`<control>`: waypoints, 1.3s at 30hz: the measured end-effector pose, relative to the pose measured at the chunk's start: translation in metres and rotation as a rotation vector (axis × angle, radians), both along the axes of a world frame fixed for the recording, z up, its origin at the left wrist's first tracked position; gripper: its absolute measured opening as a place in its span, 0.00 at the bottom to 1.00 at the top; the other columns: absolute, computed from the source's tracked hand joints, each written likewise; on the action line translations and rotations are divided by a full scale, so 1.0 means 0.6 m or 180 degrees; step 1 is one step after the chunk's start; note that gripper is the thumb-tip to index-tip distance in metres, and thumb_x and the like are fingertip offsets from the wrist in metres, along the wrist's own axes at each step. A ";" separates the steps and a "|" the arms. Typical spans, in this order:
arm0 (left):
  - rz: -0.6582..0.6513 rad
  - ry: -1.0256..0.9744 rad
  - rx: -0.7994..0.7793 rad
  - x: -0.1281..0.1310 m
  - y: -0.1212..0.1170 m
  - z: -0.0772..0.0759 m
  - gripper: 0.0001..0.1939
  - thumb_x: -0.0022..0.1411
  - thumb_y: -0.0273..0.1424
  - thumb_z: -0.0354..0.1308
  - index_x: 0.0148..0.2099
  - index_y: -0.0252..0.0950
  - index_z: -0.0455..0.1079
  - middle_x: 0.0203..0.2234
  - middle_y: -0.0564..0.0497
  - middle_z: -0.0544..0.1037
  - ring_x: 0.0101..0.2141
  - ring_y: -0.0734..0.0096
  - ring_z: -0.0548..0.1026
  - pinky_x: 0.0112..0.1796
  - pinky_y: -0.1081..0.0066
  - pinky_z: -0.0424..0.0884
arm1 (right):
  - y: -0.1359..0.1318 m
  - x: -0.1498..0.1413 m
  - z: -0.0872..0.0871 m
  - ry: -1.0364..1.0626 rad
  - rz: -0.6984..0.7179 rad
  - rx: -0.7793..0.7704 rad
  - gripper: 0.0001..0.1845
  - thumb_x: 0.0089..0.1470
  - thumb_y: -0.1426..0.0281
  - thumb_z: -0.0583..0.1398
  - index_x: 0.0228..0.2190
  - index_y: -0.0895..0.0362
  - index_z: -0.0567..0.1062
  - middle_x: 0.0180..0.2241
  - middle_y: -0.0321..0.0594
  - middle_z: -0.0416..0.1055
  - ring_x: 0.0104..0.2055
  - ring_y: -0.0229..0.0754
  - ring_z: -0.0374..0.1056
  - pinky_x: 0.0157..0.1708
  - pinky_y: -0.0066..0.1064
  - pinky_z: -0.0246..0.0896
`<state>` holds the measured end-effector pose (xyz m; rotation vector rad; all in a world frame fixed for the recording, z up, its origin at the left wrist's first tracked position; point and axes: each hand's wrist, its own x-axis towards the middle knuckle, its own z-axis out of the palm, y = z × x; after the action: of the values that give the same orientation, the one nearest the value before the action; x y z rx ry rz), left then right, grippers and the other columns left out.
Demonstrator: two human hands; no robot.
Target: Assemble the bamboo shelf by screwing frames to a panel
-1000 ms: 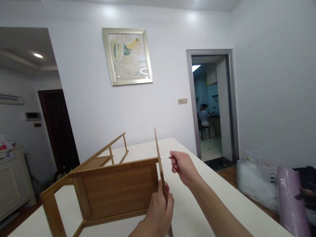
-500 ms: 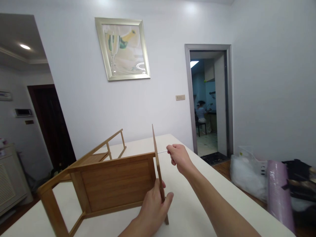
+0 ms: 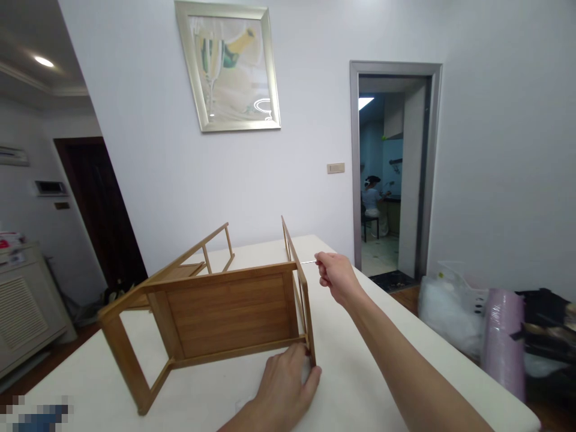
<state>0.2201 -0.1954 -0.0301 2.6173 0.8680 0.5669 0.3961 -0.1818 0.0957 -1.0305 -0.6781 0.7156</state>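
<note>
A wooden shelf frame (image 3: 234,308) lies on its side on a white table (image 3: 202,396). At its right end stands a narrow wooden side frame (image 3: 305,300). My left hand (image 3: 285,384) grips the lower front part of that side frame, the thumb on the right face and the fingers on the left, partly hidden. My right hand (image 3: 335,275) is closed around a thin metal rod (image 3: 308,262), perhaps a hex key. The rod points left and reaches the side frame near the upper rail's joint. Whatever handle it has is hidden in my fingers.
Beyond the table rises a white wall with a framed picture (image 3: 234,72). A doorway (image 3: 355,180) opens to a room where a person (image 3: 371,198) sits. On the floor to the right are a plastic-wrapped pink roll (image 3: 503,342) and bags (image 3: 445,312). A cabinet (image 3: 31,294) stands left.
The side frame now shows more of its open inner side. My left hand holds it lower, close to the bottom rail's joint. My right hand keeps the rod at the upper joint.
</note>
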 end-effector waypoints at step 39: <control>-0.0026 -0.1801 -0.3322 -0.021 0.118 -0.025 0.22 0.40 0.32 0.70 0.38 0.29 0.69 0.20 0.54 0.73 0.18 0.78 0.68 0.21 0.75 0.65 | 0.020 -0.011 -0.189 -0.1595 0.1131 -0.0913 0.10 0.41 0.70 0.64 0.29 0.60 0.76 0.16 0.27 0.62 0.16 0.29 0.52 0.15 0.21 0.46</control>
<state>0.2077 -0.1245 -0.0453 1.4184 0.6836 0.5844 0.3896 -0.1699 -0.0179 -1.3914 -1.2394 0.8871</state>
